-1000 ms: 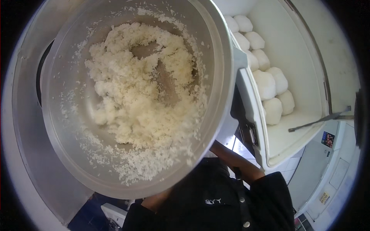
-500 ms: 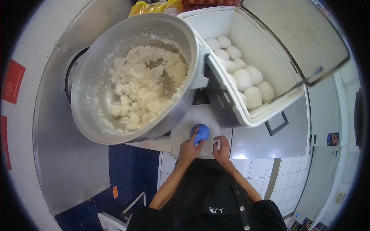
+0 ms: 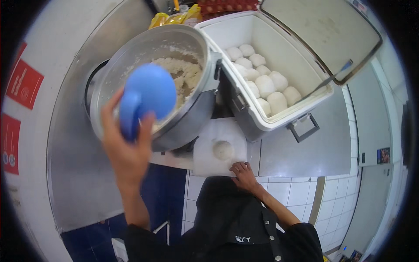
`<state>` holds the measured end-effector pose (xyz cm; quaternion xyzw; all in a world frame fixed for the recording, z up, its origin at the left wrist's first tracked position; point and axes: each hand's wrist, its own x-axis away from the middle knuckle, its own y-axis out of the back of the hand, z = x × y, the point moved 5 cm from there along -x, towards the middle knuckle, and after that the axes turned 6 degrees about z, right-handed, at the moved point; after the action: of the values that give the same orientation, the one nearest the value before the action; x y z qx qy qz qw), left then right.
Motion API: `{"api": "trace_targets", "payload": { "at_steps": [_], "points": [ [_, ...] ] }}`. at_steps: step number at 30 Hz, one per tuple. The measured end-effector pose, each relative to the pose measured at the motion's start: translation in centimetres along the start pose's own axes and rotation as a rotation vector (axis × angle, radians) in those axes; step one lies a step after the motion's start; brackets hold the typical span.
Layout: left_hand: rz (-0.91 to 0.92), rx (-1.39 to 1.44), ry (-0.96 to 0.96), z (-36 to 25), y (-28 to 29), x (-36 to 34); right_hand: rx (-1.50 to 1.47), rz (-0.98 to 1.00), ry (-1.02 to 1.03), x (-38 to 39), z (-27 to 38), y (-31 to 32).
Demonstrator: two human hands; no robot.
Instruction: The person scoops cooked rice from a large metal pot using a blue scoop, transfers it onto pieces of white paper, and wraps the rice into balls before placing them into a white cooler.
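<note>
Raised over the near left side of a large metal pot [image 3: 194,124], my left hand [image 3: 128,150] grips a blue cup [image 3: 152,87] by its handle. The cup's rounded bottom faces up; its mouth is hidden. White cooked rice [image 3: 185,76] lies in the pot, partly covered by the cup. On the worktop, a low round rice mound [image 3: 223,150] rests on a white sheet [image 3: 205,161]. My right hand [image 3: 244,176] is at the sheet's near right edge, fingers closed together on it, to the right of and nearer than the mound.
A grey cooler [image 3: 301,50] with its lid up stands right of the pot, holding several white rounded balls [image 3: 277,102]. A long utensil [image 3: 327,78] leans on its inner right side. Yellow bags [image 3: 174,19] and a red egg tray [image 3: 227,6] are behind.
My left hand has lifted the blue cup from the sheet up and left to over the pot, uncovering the rice mound. My right hand has come down onto the sheet's near edge.
</note>
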<state>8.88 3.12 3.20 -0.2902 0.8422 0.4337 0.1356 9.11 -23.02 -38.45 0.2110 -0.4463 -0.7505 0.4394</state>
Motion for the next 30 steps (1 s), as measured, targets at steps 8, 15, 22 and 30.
{"api": "trace_targets", "payload": {
  "at_steps": [8, 15, 22, 30],
  "points": [
    [0.156, 0.25, -0.372, 0.9, -3.4, 4.8, -0.072, -0.117, 0.019, -0.9, 0.4, 1.3],
    [0.64, 0.03, -0.004, 14.3, -22.2, 22.2, -0.184, -0.226, -0.132, -1.4, 0.1, 2.2],
    [0.566, -0.079, -0.064, 19.3, -23.8, 24.2, 0.013, -0.31, -0.026, -1.4, 1.7, 3.9],
    [0.623, 0.072, -0.072, 20.8, -23.5, 25.2, -0.144, -0.174, 0.004, -0.5, -2.0, 2.1]
  ]
}}
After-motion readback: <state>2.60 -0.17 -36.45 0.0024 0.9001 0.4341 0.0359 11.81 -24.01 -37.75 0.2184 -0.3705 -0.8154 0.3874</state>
